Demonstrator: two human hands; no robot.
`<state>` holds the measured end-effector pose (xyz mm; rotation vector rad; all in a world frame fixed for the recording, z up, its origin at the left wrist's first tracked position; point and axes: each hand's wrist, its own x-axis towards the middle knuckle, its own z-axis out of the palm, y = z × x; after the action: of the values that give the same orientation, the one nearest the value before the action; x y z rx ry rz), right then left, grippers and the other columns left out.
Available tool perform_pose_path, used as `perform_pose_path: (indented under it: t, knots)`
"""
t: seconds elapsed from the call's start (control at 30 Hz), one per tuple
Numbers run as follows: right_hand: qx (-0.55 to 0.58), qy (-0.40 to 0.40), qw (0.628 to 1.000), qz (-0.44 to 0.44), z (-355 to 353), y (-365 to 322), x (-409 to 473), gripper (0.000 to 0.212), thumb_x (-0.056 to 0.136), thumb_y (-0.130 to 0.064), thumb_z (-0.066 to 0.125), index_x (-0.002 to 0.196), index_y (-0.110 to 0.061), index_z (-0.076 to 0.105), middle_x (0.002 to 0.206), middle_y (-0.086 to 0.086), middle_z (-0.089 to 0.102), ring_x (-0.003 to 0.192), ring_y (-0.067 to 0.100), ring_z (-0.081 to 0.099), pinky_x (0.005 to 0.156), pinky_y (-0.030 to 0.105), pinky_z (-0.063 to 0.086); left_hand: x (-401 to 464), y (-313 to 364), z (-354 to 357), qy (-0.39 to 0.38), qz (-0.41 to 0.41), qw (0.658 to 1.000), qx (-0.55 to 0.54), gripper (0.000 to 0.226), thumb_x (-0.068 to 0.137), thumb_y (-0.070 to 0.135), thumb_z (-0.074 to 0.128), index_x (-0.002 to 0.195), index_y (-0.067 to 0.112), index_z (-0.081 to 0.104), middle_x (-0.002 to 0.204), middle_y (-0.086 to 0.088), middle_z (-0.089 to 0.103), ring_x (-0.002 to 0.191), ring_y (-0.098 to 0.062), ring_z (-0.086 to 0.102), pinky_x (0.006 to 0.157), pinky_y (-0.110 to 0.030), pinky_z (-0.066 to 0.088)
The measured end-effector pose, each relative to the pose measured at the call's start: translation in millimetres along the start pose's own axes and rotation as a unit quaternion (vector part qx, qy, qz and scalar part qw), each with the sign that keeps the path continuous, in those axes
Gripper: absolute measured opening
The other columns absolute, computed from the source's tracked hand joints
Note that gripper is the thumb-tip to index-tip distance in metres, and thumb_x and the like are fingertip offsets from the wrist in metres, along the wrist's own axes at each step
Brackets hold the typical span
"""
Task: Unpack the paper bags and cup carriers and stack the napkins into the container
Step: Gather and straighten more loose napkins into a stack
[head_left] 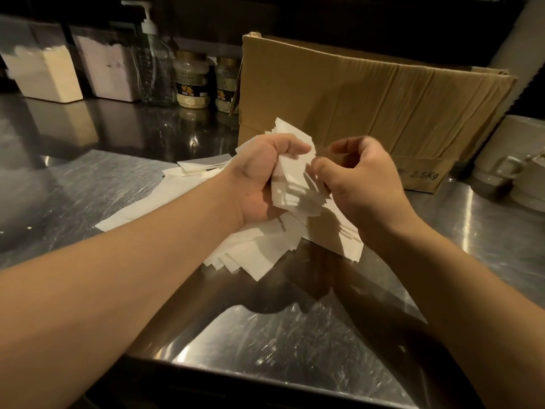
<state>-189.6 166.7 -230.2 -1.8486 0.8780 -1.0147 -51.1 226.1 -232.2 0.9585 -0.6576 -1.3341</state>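
From the head camera, the left hand [259, 178] curls its fingers and thumb round a thick, fanned bundle of napkins [295, 178], thin white paper squares with crisp, uneven edges, held just above the counter. The right hand [362, 184] meets the bundle from the other side, thumb and curled fingers pinching at its edge. Beneath both hands a loose pile of napkins [250, 255] lies spread across the steel counter [88, 184], a brushed, scratched, glossy surface. Just behind the hands stands a creased brown cardboard box [368, 98], its corrugated wall rippled, printed "2.5Kg" near the lower corner. To the back left sit two clear rectangular containers [44, 75] of pale powder, a clear pump bottle [153, 69], and two labelled glass jars [191, 81]. White ceramic cups [513, 169] sit at the right edge.
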Motion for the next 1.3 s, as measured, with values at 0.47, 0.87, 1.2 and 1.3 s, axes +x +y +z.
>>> perform_pose_path:
  t: [0.47, 0.87, 1.2, 1.3]
  knots:
    - [-0.21, -0.091, 0.921, -0.314, -10.1, 6.2, 1.2, 0.035, 0.079, -0.068, 0.061, 0.107, -0.046, 0.058, 0.104, -0.029, 0.053, 0.109, 0.01, 0.047, 0.093, 0.053, 0.047, -0.6, 7.8, -5.8, -0.023, -0.009, 0.999, -0.039, 0.039, 0.084, 0.03, 0.057, 0.12, 0.015, 0.053, 0.095, -0.011, 0.062, 0.087, -0.025, 0.062, 0.077, -0.036, 0.057]
    - [-0.252, -0.037, 0.883, -0.394, -5.8, 14.2, 6.4, 0.034, 0.087, -0.048, 0.058, 0.108, -0.024, 0.07, 0.101, -0.012, 0.063, 0.097, 0.013, 0.055, 0.082, 0.048, 0.045, -4.1, 5.6, -0.2, -0.003, -0.011, 1.0, -0.004, 0.019, 0.095, 0.034, 0.049, 0.095, 0.017, 0.057, 0.077, -0.006, 0.064, 0.074, -0.021, 0.063, 0.07, -0.036, 0.059]
    - [-0.281, -0.086, 0.878, -0.377, -10.0, 9.8, 5.2, 0.035, 0.086, -0.058, 0.062, 0.107, -0.032, 0.071, 0.102, -0.019, 0.057, 0.099, 0.013, 0.057, 0.089, 0.052, 0.045, -4.9, 6.0, 0.2, 0.013, -0.008, 1.0, -0.009, 0.024, 0.092, 0.031, 0.054, 0.11, 0.015, 0.056, 0.073, -0.008, 0.062, 0.071, -0.022, 0.063, 0.063, -0.033, 0.058]
    - [-0.291, -0.098, 0.881, -0.36, -11.7, 7.1, 4.0, 0.037, 0.083, -0.055, 0.062, 0.112, -0.033, 0.069, 0.105, -0.017, 0.061, 0.101, 0.013, 0.058, 0.096, 0.048, 0.039, -6.7, 5.6, 1.1, 0.02, -0.009, 1.0, -0.002, 0.019, 0.095, 0.032, 0.051, 0.101, 0.016, 0.059, 0.074, -0.007, 0.063, 0.075, -0.022, 0.063, 0.073, -0.036, 0.056]
